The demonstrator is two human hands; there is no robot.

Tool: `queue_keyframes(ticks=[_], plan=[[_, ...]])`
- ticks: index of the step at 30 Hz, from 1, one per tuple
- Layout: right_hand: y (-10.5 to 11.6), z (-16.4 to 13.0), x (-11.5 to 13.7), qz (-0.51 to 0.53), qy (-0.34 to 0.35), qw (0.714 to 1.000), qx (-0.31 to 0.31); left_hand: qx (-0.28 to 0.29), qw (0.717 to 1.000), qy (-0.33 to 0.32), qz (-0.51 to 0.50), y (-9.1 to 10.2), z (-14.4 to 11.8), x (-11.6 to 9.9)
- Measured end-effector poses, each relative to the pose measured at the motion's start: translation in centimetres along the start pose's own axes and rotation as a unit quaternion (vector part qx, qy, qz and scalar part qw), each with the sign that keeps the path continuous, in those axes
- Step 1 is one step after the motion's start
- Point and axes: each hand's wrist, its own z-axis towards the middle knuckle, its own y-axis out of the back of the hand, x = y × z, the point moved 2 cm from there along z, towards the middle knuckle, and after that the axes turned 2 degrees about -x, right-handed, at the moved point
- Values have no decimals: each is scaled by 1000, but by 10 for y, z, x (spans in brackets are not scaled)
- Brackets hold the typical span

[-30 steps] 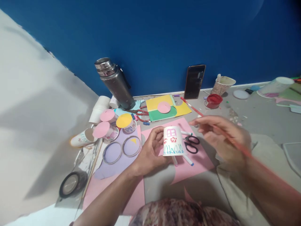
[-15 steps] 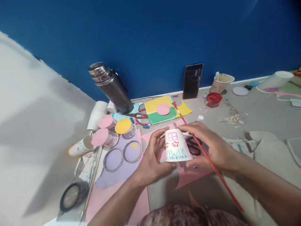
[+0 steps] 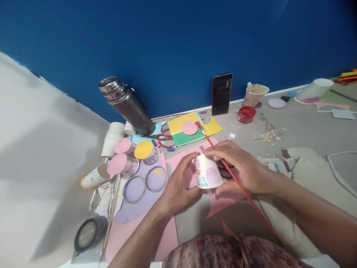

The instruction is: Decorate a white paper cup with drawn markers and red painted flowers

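Observation:
Both hands hold an upside-down white paper cup [image 3: 208,174] decorated with a pink arched door, red dots and blue grass. My left hand [image 3: 178,186] grips its left side. On the cup's right and top sits my right hand [image 3: 242,169], which also pinches a long red paintbrush [image 3: 237,182]; its tip points up-left toward the yellow and green card [image 3: 195,130]. The cup hovers over a pink paper sheet [image 3: 178,160], with black scissors [image 3: 223,169] partly hidden behind my right hand.
A steel flask [image 3: 125,106], a phone [image 3: 221,93] leaning on the blue wall, a red paint pot [image 3: 245,113] and a patterned cup [image 3: 255,95] stand at the back. Decorated cups with paper lids [image 3: 125,156], two rings [image 3: 145,182] and a tape roll [image 3: 89,232] lie to the left.
My right hand came in from the right with the brush and closed onto the cup. The cup has turned, so the pink door now faces me instead of the window.

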Motion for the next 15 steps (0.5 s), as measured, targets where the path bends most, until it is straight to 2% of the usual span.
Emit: queue_keyframes(ticks=[4,9,15], plan=[[1,0,2,14,14,1000,-8,-11,997,9,-82,-8,3,2],[8,-2,4,35,-4,999,-35,-13,965,22,-259,-13,5,7],[7,-1,3,54,-26,998,-24,7,945,39,-326,-13,6,6]])
